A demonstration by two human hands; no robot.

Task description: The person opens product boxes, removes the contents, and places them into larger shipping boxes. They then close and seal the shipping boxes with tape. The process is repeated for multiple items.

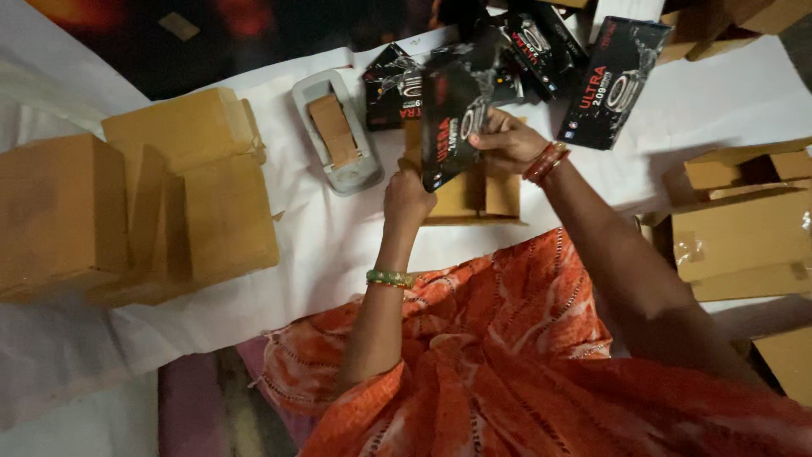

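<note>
**Both hands seat a black product carton into an open brown shipping box**

Both hands work at the centre of the white cloth-covered surface (338, 245). Right hand (506, 142), red bangles at the wrist, closes its fingers over the upper edge of a glossy black rectangular retail carton with red lettering (448, 127); left hand (406, 199), green bangle at the wrist, is curled at the carton's lower left corner, though whether it grips the carton or the box flap beneath cannot be told. That carton stands tilted, its lower end over a small open brown corrugated box (474, 196) lying just in front of the orange patterned garment (507, 338).

Judged from this pose, good execution means squaring the carton's lower edge with the box mouth before pressing, holding the flaps clear, and sliding it in straight so that corners do not crush.

Surroundings: a grey tape dispenser loaded with brown tape (337, 131) lies just left of the hands; several more black cartons (613, 80) lie beyond; a stack of closed brown boxes (144, 203) sits at far left; flattened brown cardboard (744, 228) lies at right.
</note>
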